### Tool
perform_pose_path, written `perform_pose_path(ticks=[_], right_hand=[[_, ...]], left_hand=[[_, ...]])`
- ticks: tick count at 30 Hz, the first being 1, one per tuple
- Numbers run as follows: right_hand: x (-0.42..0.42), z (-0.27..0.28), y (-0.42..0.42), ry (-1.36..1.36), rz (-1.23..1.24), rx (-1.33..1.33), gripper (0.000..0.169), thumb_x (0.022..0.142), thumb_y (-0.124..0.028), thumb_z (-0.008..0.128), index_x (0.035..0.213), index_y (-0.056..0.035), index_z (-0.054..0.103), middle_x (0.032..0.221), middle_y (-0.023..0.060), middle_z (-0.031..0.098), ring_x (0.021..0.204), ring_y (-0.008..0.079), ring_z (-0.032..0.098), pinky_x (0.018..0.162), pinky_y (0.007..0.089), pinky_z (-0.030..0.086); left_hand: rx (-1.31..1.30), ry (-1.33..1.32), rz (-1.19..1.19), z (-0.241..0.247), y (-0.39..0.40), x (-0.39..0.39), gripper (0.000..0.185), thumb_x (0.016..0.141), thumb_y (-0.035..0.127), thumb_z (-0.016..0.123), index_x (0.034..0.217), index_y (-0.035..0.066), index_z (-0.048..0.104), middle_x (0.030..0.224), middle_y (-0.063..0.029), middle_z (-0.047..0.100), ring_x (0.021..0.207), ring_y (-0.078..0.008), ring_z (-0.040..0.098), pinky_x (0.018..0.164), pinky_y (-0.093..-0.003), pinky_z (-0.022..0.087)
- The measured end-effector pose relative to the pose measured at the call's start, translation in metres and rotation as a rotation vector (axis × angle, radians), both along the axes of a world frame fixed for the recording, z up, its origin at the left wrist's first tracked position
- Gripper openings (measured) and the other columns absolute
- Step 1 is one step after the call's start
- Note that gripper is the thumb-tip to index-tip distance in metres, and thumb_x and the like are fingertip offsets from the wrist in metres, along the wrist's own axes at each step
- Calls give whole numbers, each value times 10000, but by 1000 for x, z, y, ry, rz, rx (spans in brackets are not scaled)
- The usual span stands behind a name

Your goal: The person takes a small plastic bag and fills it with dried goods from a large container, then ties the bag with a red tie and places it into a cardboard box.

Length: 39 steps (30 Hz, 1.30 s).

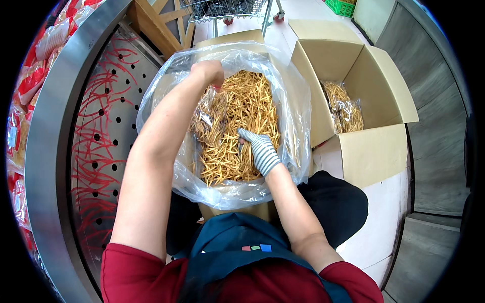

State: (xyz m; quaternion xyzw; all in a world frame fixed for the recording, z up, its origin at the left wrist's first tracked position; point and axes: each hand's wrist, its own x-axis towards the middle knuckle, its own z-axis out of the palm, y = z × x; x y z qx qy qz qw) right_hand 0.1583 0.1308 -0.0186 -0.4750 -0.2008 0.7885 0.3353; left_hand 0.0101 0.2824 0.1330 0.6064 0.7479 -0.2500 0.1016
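A cardboard box lined with a large clear plastic bag [293, 113] stands before me, holding a heap of dried yellow-brown strips [252, 94], perhaps dried lily flowers. My left hand [208, 72], bare, is closed at the top edge of a small clear bag [210, 113] with strips in it, which hangs over the heap's left part. My right hand [259, 149] wears a grey-and-white striped glove and is down in the heap, closed around some strips; its fingertips are partly hidden.
At right, an open cardboard box [373, 155] holds filled clear bags [344, 110]. On the left are a perforated metal panel [129, 89] with red strands and a metal rim [49, 151], with red-and-clear packages beyond. A wire cart [227, 15] and a wooden frame [155, 28] stand ahead.
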Motion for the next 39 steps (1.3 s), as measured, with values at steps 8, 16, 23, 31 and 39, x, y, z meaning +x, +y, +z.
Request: perform_pose_path(ticks=[8,16,23,31,39], right_hand=[[-2,-13,-14,-7,35,184,246,825,-290,712,781,-50,682,742,29,646,731,156,587,762,306,461],[20,44,-28,219,-21,299,139,850,-158,710,913,-53,645,744,69,662,596,148,619,542,271,531],[34,107,-40,272,19,561,185,867,-156,686,1001,-72,591,788,67,661,570,127,606,486,228,500],[21,81,-75,4,203,629,430,814,-107,737,1204,-17,582,1070,60,665,946,142,623,828,290,517],[17,59,-77,-409,570,683,498,795,-190,712,1227,9,564,1097,129,656,977,235,616,873,351,497]], left_hand=[[17,-105,-34,13,-73,-10,124,750,65,658,841,-12,693,764,-131,690,570,-255,688,495,-357,550],[488,-189,-271,16,-124,-51,277,705,-26,558,906,45,735,872,-203,681,862,-332,672,788,-392,525],[645,-336,-474,24,-210,-21,333,696,-19,573,1008,-2,686,849,-213,667,839,-372,650,763,-440,517],[678,-582,-288,-17,-249,-2,509,725,-14,583,1232,10,544,1092,-191,618,891,-370,624,790,-430,505],[806,-741,-371,-44,-269,1,640,683,-79,491,1318,-2,476,1365,-186,493,1041,-354,606,870,-414,510]])
